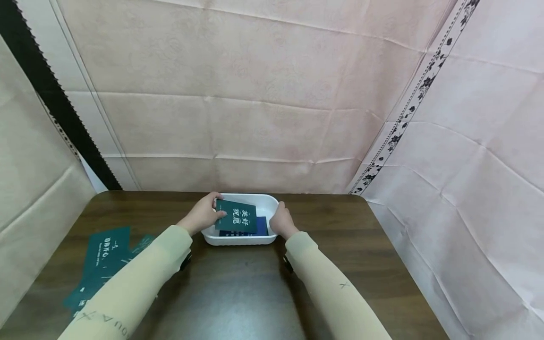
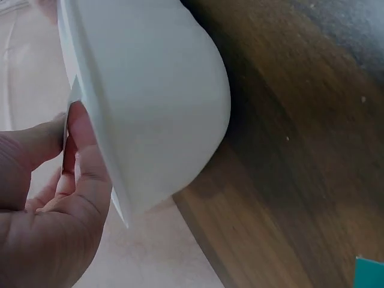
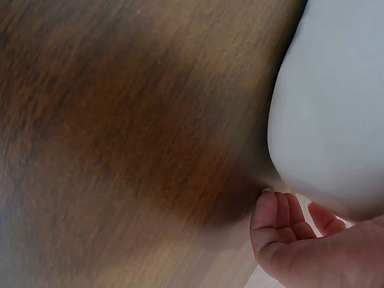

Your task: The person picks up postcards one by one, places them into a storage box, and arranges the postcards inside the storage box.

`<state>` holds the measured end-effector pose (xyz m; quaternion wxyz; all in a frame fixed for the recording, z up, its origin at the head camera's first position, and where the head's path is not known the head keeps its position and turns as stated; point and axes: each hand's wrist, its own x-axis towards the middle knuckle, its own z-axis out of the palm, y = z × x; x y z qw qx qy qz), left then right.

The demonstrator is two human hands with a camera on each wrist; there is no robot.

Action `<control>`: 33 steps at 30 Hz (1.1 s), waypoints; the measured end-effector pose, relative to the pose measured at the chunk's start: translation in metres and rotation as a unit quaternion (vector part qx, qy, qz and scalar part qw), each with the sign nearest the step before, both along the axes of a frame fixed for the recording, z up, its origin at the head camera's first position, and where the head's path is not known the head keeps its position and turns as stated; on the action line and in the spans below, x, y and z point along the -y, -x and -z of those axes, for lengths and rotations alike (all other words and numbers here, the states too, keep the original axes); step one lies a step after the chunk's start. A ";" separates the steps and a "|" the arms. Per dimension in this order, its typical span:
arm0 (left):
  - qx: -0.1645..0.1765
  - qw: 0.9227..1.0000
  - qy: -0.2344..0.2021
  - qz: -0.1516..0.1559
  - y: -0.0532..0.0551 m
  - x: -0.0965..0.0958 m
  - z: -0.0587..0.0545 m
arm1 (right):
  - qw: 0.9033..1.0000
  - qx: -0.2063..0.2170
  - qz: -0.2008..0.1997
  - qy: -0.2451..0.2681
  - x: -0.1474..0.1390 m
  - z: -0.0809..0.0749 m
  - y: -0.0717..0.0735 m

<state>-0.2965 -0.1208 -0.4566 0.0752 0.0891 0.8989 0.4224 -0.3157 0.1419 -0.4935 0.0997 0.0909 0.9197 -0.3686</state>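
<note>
Glare whitens the table point(image 1: 238, 293); wrist views look dim, soft.

Head view: elevated, facing forward and down across the table point(image 1: 357, 241). Left wrist view: close range, on the left hand point(image 2: 63, 210). Right wrist view: likewise, on the right hand point(image 3: 309, 249). All three share the white tray point(image 1: 240, 241).

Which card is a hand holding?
The green card over the white tray: the left hand pinches it; the blue card lies inside, the other green cards on the table.
</note>
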 end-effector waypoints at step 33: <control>0.044 0.970 0.237 0.032 0.002 -0.041 0.021 | 1.000 0.006 0.001 0.005 0.001 0.001 0.001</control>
